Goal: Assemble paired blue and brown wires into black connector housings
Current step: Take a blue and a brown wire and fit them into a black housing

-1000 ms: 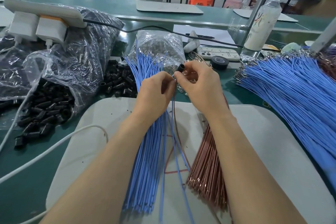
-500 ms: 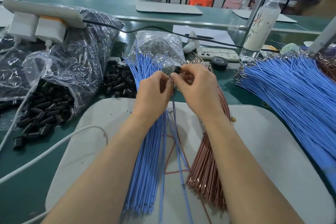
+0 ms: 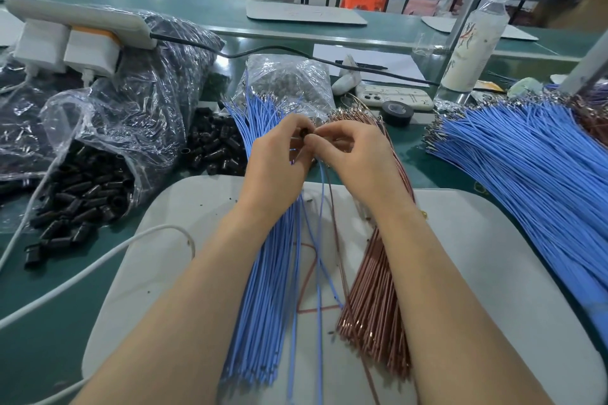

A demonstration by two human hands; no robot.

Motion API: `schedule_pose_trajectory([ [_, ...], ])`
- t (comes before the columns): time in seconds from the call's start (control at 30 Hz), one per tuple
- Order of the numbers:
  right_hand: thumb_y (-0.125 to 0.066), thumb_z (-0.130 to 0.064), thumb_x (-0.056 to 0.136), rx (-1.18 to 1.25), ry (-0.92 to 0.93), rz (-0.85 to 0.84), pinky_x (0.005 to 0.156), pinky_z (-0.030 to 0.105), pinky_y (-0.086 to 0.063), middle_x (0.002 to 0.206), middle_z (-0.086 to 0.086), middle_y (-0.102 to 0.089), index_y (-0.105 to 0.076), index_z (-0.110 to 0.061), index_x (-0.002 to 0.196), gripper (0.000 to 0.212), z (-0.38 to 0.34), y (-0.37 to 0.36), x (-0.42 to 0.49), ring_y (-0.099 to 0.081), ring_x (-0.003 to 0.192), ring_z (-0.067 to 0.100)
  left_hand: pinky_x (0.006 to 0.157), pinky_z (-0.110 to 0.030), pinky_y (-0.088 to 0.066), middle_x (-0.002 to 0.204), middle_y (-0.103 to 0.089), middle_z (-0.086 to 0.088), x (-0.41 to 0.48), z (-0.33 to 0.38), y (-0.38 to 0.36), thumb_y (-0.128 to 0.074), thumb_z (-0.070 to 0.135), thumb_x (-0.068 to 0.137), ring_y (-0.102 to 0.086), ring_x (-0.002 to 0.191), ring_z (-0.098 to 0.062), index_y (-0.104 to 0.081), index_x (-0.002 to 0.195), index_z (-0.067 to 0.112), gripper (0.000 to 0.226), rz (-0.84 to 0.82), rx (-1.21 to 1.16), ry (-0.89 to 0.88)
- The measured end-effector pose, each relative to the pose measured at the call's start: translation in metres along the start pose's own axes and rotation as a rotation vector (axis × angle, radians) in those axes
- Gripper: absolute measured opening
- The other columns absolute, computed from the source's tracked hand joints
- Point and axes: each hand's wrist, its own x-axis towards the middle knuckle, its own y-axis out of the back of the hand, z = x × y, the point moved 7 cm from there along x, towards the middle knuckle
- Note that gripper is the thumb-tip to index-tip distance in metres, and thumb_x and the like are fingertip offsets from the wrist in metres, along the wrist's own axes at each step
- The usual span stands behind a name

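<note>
Green tabletop (image 3: 65,306) with a grey mat (image 3: 493,273) at the front, more benches behind.

- left hand (image 3: 276,168): fingers curled, thumb and fingertips pinching a black connector housing (image 3: 303,132), held just above the far edge of the mat.
- right hand (image 3: 358,161): fingers curled, thumb and index pinched tight at the housing's right side, on the ends of a wire pair (image 3: 320,240). Fingertips hide the exact contact, so I can't tell if the terminals are seated.
- Wire pair (blue plus brown) hangs from the pinch and trails toward the camera across the mat, between the two stock bundles.
- blue wire bundle (image 3: 263,289) lies on the mat under the left forearm; brown wire bundle (image 3: 371,306) lies beside it under the right forearm.
- Loose housings (image 3: 214,145) are piled left of the hands; more spill from a clear plastic bag (image 3: 98,128) further left.
- Large blue wire heap (image 3: 526,174) is at the right edge, well apart from the hands.
- Behind the hands: black tape roll (image 3: 398,112), phone (image 3: 394,97), white bottle (image 3: 477,36).
- power strip (image 3: 75,20) sits on top of the bags; white cable (image 3: 82,276) crosses the mat's left corner.
</note>
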Motion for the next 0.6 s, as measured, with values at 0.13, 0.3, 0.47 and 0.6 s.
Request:
schedule_pose_trajectory([
  [0.13,-0.063,-0.011,0.088,0.037,-0.064,0.007,0.075,0.042,-0.057,0.071,0.001,-0.066,-0.062,-0.023,0.080,0.014,0.013,0.009,0.004,-0.064,0.062,0.013,0.081,-0.025,-0.053,0.085,-0.065,0.008,-0.001,0.003,0.002,-0.062,0.005,0.087,-0.063,0.080,-0.005,-0.060,0.096,0.015,0.013,0.034,0.005,-0.053],
  [0.3,-0.051,-0.002,0.091,-0.068,-0.098,-0.065,0.071,0.038,-0.058,0.068,-0.003,-0.061,-0.059,-0.033,0.074,0.036,0.021,-0.003,0.003,-0.066,0.061,0.013,0.076,-0.028,-0.053,0.088,-0.064,0.005,-0.003,0.011,0.002,-0.066,0.009,0.085,-0.061,0.075,-0.008,-0.054,0.101,0.011,0.019,0.071,-0.005,-0.134],
  [0.47,-0.058,-0.002,0.085,-0.020,-0.109,-0.044,0.082,0.038,-0.056,0.081,0.006,-0.071,-0.072,-0.017,0.081,0.021,0.018,-0.005,0.005,-0.069,0.079,0.017,0.074,-0.035,-0.053,0.083,-0.061,0.003,-0.004,0.018,0.000,-0.066,0.008,0.083,-0.061,0.075,-0.013,-0.055,0.093,0.008,0.015,0.058,-0.014,-0.186],
  [0.6,-0.063,-0.008,0.081,-0.002,-0.063,0.010,0.073,0.025,-0.052,0.078,-0.006,-0.069,-0.073,-0.017,0.088,0.015,0.012,0.004,0.003,-0.064,0.073,0.005,0.073,-0.020,-0.051,0.081,-0.058,0.012,-0.003,0.015,0.000,-0.066,0.006,0.085,-0.060,0.076,-0.008,-0.055,0.093,0.011,0.015,0.048,0.000,-0.177],
])
